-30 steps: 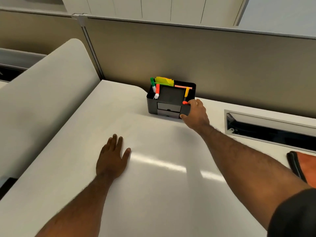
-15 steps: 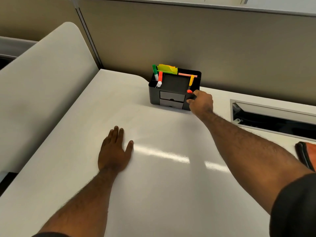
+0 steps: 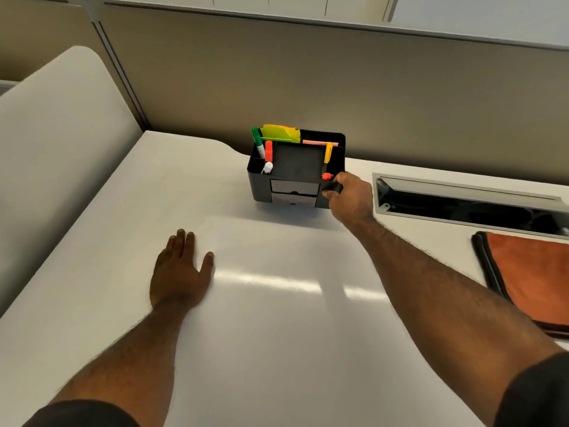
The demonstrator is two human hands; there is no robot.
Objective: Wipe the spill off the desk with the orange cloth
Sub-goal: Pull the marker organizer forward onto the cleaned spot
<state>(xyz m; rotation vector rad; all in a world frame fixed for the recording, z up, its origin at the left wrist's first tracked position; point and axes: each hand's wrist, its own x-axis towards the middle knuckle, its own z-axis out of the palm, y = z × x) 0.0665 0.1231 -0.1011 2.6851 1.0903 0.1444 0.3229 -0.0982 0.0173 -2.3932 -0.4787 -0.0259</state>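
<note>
The orange cloth (image 3: 537, 275), edged in black, lies flat on the white desk (image 3: 277, 334) at the right edge of view, partly cut off. My right hand (image 3: 349, 200) reaches far forward and grips the front right corner of a black desk organizer (image 3: 261, 188) that stands near the partition. My left hand (image 3: 180, 274) rests palm down on the desk, fingers spread, holding nothing. I cannot make out any spill on the glossy desk surface.
The organizer holds markers (image 3: 260, 146), yellow notes (image 3: 281, 133) and has small drawers in front. A rectangular cable slot (image 3: 462, 200) is sunk into the desk to its right. A beige partition wall (image 3: 338, 87) runs behind; a curved white panel (image 3: 55, 155) rises at left.
My right hand has closed onto the organizer's front right corner and the organizer looks tilted. The view has shifted, bringing more of the orange cloth into sight. The left hand stays put.
</note>
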